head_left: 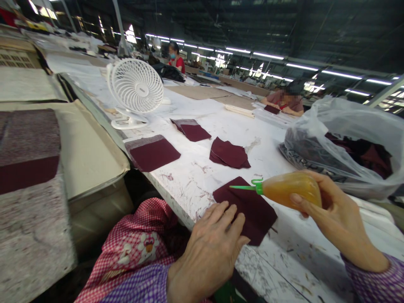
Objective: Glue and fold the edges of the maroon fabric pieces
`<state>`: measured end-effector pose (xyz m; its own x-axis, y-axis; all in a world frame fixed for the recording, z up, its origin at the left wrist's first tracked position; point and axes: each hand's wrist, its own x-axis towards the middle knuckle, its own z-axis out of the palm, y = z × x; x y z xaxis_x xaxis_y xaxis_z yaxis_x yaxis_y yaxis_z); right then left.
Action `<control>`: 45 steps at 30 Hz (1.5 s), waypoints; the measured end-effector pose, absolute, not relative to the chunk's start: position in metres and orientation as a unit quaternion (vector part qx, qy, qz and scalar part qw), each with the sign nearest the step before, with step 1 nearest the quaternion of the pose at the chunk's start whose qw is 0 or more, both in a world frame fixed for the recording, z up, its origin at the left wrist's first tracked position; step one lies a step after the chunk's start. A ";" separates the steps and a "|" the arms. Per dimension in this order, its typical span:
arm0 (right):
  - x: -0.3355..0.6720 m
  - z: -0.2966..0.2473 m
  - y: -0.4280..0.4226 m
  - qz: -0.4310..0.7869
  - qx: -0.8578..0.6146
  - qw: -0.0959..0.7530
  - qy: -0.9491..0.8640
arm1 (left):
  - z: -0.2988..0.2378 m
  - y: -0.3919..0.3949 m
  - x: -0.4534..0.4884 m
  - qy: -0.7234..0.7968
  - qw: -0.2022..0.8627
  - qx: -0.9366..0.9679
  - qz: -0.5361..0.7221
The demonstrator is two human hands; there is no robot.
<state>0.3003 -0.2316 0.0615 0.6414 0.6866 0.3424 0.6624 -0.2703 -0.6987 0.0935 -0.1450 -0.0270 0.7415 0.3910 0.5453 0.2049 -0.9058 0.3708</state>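
Note:
A dark maroon fabric piece [255, 208] lies near the front edge of the white table [195, 176]. My left hand [210, 248] rests flat on its near corner, fingers stretched out. My right hand [331, 210] grips a soft squeeze bottle of amber glue [288, 189]. Its green nozzle points left and hovers just above the fabric piece.
More maroon pieces [229, 153] lie further back on the table, in a stack [153, 151] and a pair [192, 129]. A white desk fan [135, 90] stands behind them. A clear plastic bag [344, 139] of fabric sits at the right. Two people work at the far end.

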 end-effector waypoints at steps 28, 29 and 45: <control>0.305 0.044 -0.232 -0.055 -0.786 0.381 -0.484 | -0.026 -0.146 0.095 0.173 0.121 0.931 0.298; 0.303 0.045 -0.232 -0.059 -0.782 0.381 -0.489 | -0.025 -0.145 0.095 0.173 0.123 0.932 0.294; 0.304 0.060 -0.227 0.018 -0.796 0.448 -0.407 | -0.021 -0.145 0.098 0.192 0.138 0.933 0.271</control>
